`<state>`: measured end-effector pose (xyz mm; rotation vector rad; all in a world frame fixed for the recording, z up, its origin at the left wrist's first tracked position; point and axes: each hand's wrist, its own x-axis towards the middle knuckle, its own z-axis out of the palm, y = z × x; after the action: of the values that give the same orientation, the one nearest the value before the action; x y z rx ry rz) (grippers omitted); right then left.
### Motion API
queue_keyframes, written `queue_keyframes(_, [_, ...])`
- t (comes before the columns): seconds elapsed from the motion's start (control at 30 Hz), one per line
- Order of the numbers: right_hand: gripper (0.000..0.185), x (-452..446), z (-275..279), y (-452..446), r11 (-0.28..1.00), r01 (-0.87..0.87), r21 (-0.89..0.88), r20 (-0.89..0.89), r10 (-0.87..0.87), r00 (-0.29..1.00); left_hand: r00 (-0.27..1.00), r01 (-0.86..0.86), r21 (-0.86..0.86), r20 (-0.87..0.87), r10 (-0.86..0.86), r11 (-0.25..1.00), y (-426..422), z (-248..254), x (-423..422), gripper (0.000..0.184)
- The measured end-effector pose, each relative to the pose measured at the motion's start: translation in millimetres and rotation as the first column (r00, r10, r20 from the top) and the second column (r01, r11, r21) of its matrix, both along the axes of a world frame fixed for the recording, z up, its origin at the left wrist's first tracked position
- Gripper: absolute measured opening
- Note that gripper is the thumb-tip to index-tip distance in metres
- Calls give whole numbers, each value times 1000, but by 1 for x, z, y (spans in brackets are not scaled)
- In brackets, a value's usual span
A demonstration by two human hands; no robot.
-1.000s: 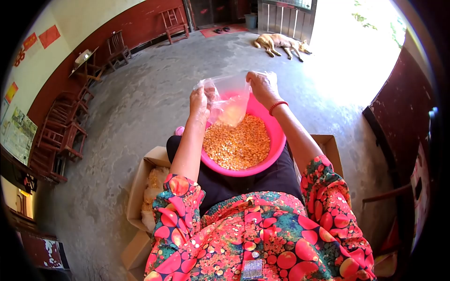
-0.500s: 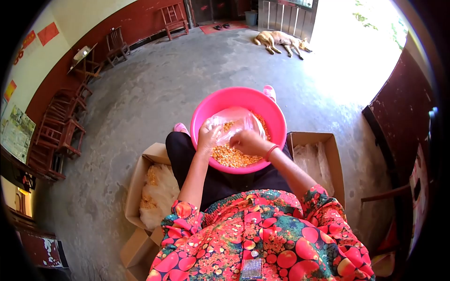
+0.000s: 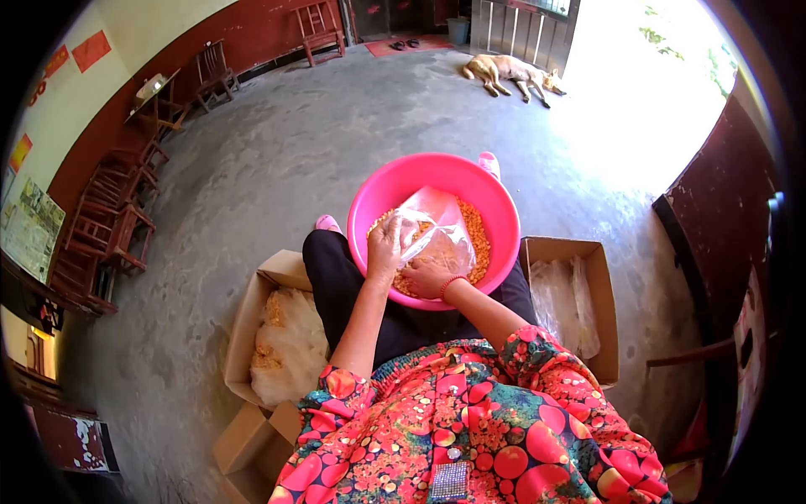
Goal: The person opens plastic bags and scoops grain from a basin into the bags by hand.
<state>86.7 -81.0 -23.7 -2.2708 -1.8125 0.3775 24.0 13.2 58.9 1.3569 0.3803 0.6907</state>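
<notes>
A pink basin [image 3: 505, 206] rests on my lap, with yellow-orange corn kernels [image 3: 477, 231] in it. Inside the basin lies a clear plastic bag [image 3: 437, 206], slack and shiny. My left hand [image 3: 386, 244] pinches the edge of this bag at the basin's left side. Low in the basin, my right hand [image 3: 429, 277] reaches down to the kernels at the near edge of the bag. Its fingertips are hidden by the bag and the corn, so I cannot see what they grip.
At my left stands a cardboard box [image 3: 239, 353] with bags of corn [image 3: 290, 349]. Another cardboard box [image 3: 610, 328] with clear plastic bags [image 3: 558, 298] is at my right. A dog [image 3: 514, 71] lies near the doorway. Wooden chairs [image 3: 109, 214] line the left wall.
My right hand has moved down and left, from above the bag to the kernels. The bag has shifted and its far end now stands up more. My left hand still holds its edge.
</notes>
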Motion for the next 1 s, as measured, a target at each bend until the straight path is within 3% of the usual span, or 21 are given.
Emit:
queue_keyframes(0.03, [34, 4, -1, -3, 1000, -4, -4, -1, 4, 1000, 1000, -18, -30, -1, 18, 999, 2, -3, 0, 28])
queue_keyframes(0.1, [30, 8, 11, -10, 951, -32, -309, -143, -13, 990, 1000, -7, -96, 22, 9, 995, 5, -16, -2, 27])
queue_keyframes(0.13, [30, 13, 2, -11, 949, -22, -314, -128, -20, 992, 1000, 12, -84, -12, -13, 996, 8, -22, -4, 26])
queue_keyframes(0.3, [28, 29, -2, -21, 968, -11, -250, -157, -29, 987, 997, 32, -83, -68, -38, 996, -6, -38, -16, 25])
queue_keyframes(0.4, [23, 32, 6, -31, 994, 98, -44, -426, -107, 898, 998, 59, -97, 1, -59, 993, -8, -45, -18, 23])
queue_keyframes(0.43, [23, 34, 12, -34, 995, 81, -55, -417, -97, 904, 997, 68, -111, 41, -64, 991, -9, -46, -19, 22])
queue_keyframes(0.5, [17, 26, 57, -41, 930, 231, -287, -733, -369, 571, 998, 26, -139, 62, -17, 990, -10, -42, -20, 23])
queue_keyframes(0.53, [15, 25, 65, -45, 936, 213, -281, -856, -345, 384, 998, -9, -59, 68, 13, 998, -9, -43, -20, 24])
queue_keyframes(0.57, [15, 30, 64, -47, 936, 201, -289, -849, -348, 398, 996, -45, 22, 75, 43, 999, -8, -43, -20, 26])
queue_keyframes(0.63, [16, 40, 60, -49, 934, 272, -231, -951, -275, 138, 996, -58, 11, 70, 57, 998, -9, -44, -21, 27])
queue_keyframes(0.67, [18, 38, 74, -47, 899, 333, -283, -947, -317, 51, 997, -54, 12, 55, 54, 998, -10, -42, -22, 28])
queue_keyframes(0.7, [18, 41, 76, -42, 899, 328, -289, -944, -324, 56, 997, -61, 4, 57, 61, 998, -10, -41, -23, 28])
queue_keyframes(0.77, [18, 48, 76, -31, 864, 435, -253, -967, -226, -113, 998, -39, 11, 55, 38, 999, -12, -38, -24, 30])
queue_keyframes(0.83, [18, 56, 74, -15, 862, 439, -253, -967, -219, -127, 991, -72, 43, 112, 67, 996, -13, -43, -18, 32])
queue_keyframes(0.9, [18, 52, 77, 5, 751, 628, -204, -976, -202, -77, 982, -104, 79, 169, 89, 991, -12, -44, -19, 34])
queue_keyframes(0.97, [20, 49, 81, 14, 720, 664, -202, -977, -191, -91, 996, 39, -75, 88, -32, 996, -9, -41, -24, 37])
queue_keyframes(1.0, [22, 47, 80, 16, 746, 665, -35, -784, -434, 445, 996, 33, -81, 84, -26, 996, -8, -41, -26, 37])
